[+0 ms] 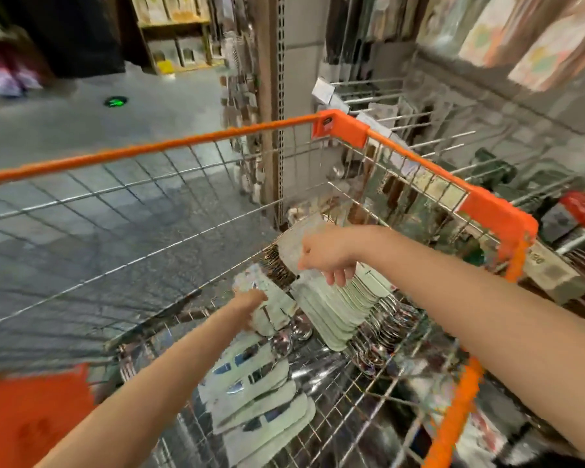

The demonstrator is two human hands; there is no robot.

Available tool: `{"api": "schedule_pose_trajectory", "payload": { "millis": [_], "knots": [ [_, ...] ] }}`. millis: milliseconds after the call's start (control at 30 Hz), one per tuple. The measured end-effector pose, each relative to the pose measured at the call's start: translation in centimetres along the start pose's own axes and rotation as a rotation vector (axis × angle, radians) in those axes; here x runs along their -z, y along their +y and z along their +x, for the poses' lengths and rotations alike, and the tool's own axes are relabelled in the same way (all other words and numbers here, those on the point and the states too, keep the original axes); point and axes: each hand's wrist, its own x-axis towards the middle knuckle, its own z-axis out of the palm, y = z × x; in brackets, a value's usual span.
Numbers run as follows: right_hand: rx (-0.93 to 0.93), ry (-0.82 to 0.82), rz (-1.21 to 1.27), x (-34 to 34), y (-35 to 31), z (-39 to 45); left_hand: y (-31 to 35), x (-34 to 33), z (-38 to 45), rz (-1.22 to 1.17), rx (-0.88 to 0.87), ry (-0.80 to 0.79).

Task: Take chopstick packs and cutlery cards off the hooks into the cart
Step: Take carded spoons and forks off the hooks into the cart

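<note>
1. Two hands are working inside the cart [497, 214], so collisions are the first risk: the left hand [250, 304] is pressing its fingers [258, 294] onto a cutlery card [267, 298] at the cart's far end, though blur is hiding whether they are curled round it or lying flat
2. Nearer the person, a loose fan of cards [260, 393] is lying on the wire floor; its thin edges are likely to be slipping through the mesh if nudged
3. The right hand [328, 255] is hovering over a tight stack of pale cards [338, 309], fingers hanging loosely and seemingly holding nothing; a clear pack [296, 243] is touching it and could be sliding off
4. Spoons [385, 319] beside the stack are snagging hazards
5. Further right, the bare hooks [429, 143] on the display are jutting toward the orange rim, standing in the way of any careless reach
</note>
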Motion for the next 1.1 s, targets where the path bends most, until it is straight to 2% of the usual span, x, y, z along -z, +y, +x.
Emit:
{"api": "schedule_pose_trajectory", "payload": {
  "millis": [167, 267, 400, 467, 567, 733, 833, 967, 1100],
  "knots": [
    [-0.17, -0.137, 0.035, -1.5, 3.1, 2.2, -0.1, -1.3, 2.4, -0.061, 0.136, 0.046],
    [-0.201, -0.107, 0.09, -1.3, 4.4, 2.1, -0.1, -2.0, 3.2, -0.088, 0.181, 0.035],
    [-0.239, -0.1, 0.015, -1.8, 4.9, 3.0, 0.3, -2.6, 3.6, -0.135, 0.206, 0.049],
    [-0.269, -0.096, -0.023, -2.0, 4.7, 3.2, 0.3, -2.8, 4.8, -0.12, 0.209, -0.004],
    [-0.227, -0.074, -0.066, -2.2, 3.9, 3.2, -0.7, -3.3, 8.8, -0.042, 0.209, -0.048],
    [-0.206, -0.044, -0.201, -2.0, 3.1, 2.5, 0.5, -2.6, 4.8, -0.02, 0.224, 0.035],
    [-0.204, -0.057, -0.233, -1.7, 3.1, 2.2, -0.1, -2.1, 5.6, 0.013, 0.245, -0.013],
    [-0.169, -0.074, -0.255, -1.5, 3.5, 2.4, -0.8, -1.6, 7.0, -0.002, 0.181, -0.055],
    [-0.16, -0.059, -0.221, -1.1, 4.1, 2.7, -3.4, -1.2, 13.6, -0.049, 0.15, -0.027]
  ]
}}
